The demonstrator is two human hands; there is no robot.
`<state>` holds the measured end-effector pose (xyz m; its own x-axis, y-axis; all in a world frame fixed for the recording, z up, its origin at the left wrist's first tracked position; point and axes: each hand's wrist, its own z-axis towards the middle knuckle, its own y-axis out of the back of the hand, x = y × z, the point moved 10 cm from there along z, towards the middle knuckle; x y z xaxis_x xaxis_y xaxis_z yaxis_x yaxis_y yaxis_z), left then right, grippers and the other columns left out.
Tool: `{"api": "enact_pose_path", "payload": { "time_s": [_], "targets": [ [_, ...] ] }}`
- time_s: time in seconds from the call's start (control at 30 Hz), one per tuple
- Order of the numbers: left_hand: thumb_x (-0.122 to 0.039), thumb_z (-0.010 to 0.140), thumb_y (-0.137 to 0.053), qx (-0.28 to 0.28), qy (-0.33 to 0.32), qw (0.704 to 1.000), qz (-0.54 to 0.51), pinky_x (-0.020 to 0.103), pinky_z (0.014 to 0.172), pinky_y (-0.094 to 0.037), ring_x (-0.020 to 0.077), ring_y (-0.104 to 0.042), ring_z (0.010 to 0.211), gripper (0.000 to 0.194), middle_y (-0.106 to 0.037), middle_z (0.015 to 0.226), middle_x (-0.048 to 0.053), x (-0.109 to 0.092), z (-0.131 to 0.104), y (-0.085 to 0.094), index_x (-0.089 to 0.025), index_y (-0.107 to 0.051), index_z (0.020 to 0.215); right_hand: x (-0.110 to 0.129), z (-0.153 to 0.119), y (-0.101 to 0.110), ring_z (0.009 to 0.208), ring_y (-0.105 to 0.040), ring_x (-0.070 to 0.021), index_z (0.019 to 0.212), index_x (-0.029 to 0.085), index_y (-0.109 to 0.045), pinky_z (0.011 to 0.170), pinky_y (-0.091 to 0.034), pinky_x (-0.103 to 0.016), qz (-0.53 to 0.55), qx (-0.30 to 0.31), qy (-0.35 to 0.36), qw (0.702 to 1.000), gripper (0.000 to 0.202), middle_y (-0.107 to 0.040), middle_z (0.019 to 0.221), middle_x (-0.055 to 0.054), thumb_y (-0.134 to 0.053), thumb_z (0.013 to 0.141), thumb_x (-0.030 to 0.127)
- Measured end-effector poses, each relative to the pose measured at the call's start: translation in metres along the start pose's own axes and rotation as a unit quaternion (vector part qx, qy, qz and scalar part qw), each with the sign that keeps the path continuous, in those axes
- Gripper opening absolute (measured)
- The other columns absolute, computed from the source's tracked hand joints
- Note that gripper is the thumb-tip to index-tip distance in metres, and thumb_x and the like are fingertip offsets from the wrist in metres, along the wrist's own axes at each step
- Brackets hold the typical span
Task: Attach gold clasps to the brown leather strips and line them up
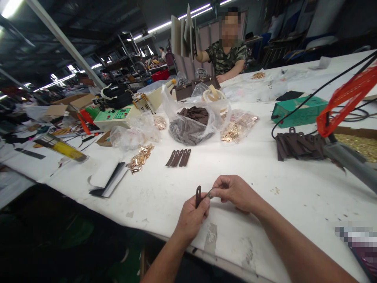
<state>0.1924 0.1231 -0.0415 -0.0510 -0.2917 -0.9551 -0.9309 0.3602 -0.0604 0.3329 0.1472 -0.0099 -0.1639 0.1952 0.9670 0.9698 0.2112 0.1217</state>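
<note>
My left hand (pixel 191 216) is closed around a dark brown strap tab (pixel 198 194) that has a slot near its rounded top. Close beside it, my right hand (pixel 232 192) pinches a small metal-looking piece (pixel 210 194) between thumb and forefinger; its exact kind is too small to tell. The two hands almost meet above the white tabletop. Beyond them lies a short row of brown strap tabs (pixel 178 158). To the left of that row is a heap of gold metal fittings (pixel 140 158).
An open plastic bag (pixel 191 133) of brown tabs stands behind the row, with bagged gold fittings (pixel 239 125) beside it. At right are a pile of dark tabs (pixel 299 146), a green box (pixel 299 111) and a grey arm with orange wrapping (pixel 347 98). A person (pixel 228 55) sits across the table.
</note>
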Motion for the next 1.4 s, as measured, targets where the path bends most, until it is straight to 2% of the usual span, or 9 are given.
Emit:
{"api": "enact_pose_path", "payload": {
  "time_s": [0.27, 0.43, 0.6, 0.77, 0.93, 1.03, 1.2, 1.3, 1.4],
  "targets": [
    [-0.047, 0.091, -0.06, -0.024, -0.019, 0.999, 0.041, 0.02, 0.044, -0.028, 0.0071, -0.04, 0.046, 0.032, -0.056, 0.066, -0.002, -0.001, 0.0, -0.001, -0.016, -0.065, 0.097, -0.006, -0.002, 0.001, 0.037, -0.037, -0.0053, 0.071, 0.018, -0.063, 0.039, -0.028, -0.02, -0.005, 0.013, 0.003, 1.0, 0.027, -0.058, 0.053, 0.004, -0.072, 0.078, 0.042],
    [-0.047, 0.092, -0.057, -0.035, -0.016, 0.995, 0.09, 0.021, 0.045, -0.031, 0.0085, -0.04, 0.043, 0.033, -0.051, 0.052, -0.004, -0.002, -0.002, 0.0, -0.017, -0.063, 0.081, -0.001, 0.0, -0.003, 0.045, -0.047, -0.0081, 0.067, 0.017, -0.062, 0.044, -0.033, -0.02, -0.011, 0.011, 0.059, 0.998, 0.029, -0.058, 0.052, 0.004, -0.074, 0.078, 0.041],
    [-0.044, 0.095, -0.052, -0.107, -0.091, 0.979, 0.149, 0.023, 0.051, -0.036, 0.0112, -0.043, 0.047, 0.032, -0.05, 0.052, -0.004, -0.021, -0.011, 0.01, -0.018, -0.063, 0.08, 0.003, 0.003, -0.009, 0.054, -0.057, -0.0117, 0.069, 0.016, -0.067, 0.051, -0.042, -0.022, 0.019, -0.017, 0.075, 0.997, 0.026, -0.064, 0.059, 0.001, -0.075, 0.078, 0.039],
    [-0.035, 0.096, -0.052, -0.155, -0.174, 0.947, 0.221, 0.029, 0.075, -0.046, 0.0196, -0.061, 0.078, 0.023, -0.068, 0.084, 0.005, -0.041, -0.019, 0.017, -0.02, -0.07, 0.094, 0.003, 0.002, -0.026, 0.062, -0.063, -0.014, 0.093, 0.018, -0.064, 0.06, -0.049, -0.025, 0.118, 0.021, 0.068, 0.99, 0.029, -0.069, 0.071, 0.001, -0.078, 0.073, 0.033],
    [-0.027, 0.096, -0.053, -0.136, -0.227, 0.932, 0.249, 0.033, 0.086, -0.045, 0.0231, -0.061, 0.093, 0.025, -0.068, 0.098, 0.008, -0.05, -0.023, 0.01, -0.023, -0.07, 0.114, -0.002, 0.0, -0.022, 0.059, -0.065, -0.0148, 0.088, 0.018, -0.064, 0.058, -0.048, -0.026, 0.105, -0.016, 0.056, 0.993, 0.026, -0.065, 0.066, 0.001, -0.071, 0.08, 0.041],
    [-0.032, 0.097, -0.052, -0.126, -0.198, 0.948, 0.215, 0.032, 0.083, -0.045, 0.0217, -0.06, 0.088, 0.028, -0.066, 0.094, 0.007, -0.048, -0.021, 0.007, -0.023, -0.07, 0.116, 0.001, 0.0, -0.016, 0.061, -0.063, -0.0146, 0.091, 0.017, -0.065, 0.06, -0.048, -0.026, 0.112, -0.015, 0.062, 0.992, 0.027, -0.065, 0.069, 0.001, -0.068, 0.082, 0.042],
    [-0.051, 0.096, -0.047, -0.073, -0.055, 0.994, 0.059, 0.024, 0.048, -0.028, 0.0093, -0.04, 0.051, 0.043, -0.06, 0.081, 0.004, -0.023, -0.008, 0.004, -0.016, -0.067, 0.112, 0.003, -0.002, -0.01, 0.064, -0.061, -0.0135, 0.102, 0.017, -0.066, 0.065, -0.049, -0.028, 0.118, 0.006, 0.043, 0.992, 0.03, -0.069, 0.081, -0.002, -0.065, 0.083, 0.04],
    [-0.054, 0.094, -0.05, -0.042, -0.019, 0.998, 0.049, 0.023, 0.048, -0.024, 0.0088, -0.035, 0.049, 0.044, -0.052, 0.066, -0.001, -0.017, -0.004, 0.001, -0.014, -0.066, 0.088, 0.005, -0.003, -0.011, 0.064, -0.061, -0.014, 0.107, 0.016, -0.067, 0.066, -0.049, -0.028, 0.109, 0.019, 0.043, 0.993, 0.033, -0.068, 0.078, -0.002, -0.062, 0.085, 0.039],
    [-0.053, 0.094, -0.052, -0.038, -0.037, 0.995, 0.079, 0.023, 0.057, -0.034, 0.0124, -0.044, 0.059, 0.04, -0.052, 0.066, -0.001, -0.023, -0.004, 0.0, -0.016, -0.063, 0.081, 0.006, -0.003, -0.014, 0.065, -0.062, -0.015, 0.109, 0.016, -0.068, 0.067, -0.05, -0.029, 0.104, 0.03, 0.052, 0.993, 0.035, -0.066, 0.072, -0.001, -0.062, 0.085, 0.039]
  ]
}}
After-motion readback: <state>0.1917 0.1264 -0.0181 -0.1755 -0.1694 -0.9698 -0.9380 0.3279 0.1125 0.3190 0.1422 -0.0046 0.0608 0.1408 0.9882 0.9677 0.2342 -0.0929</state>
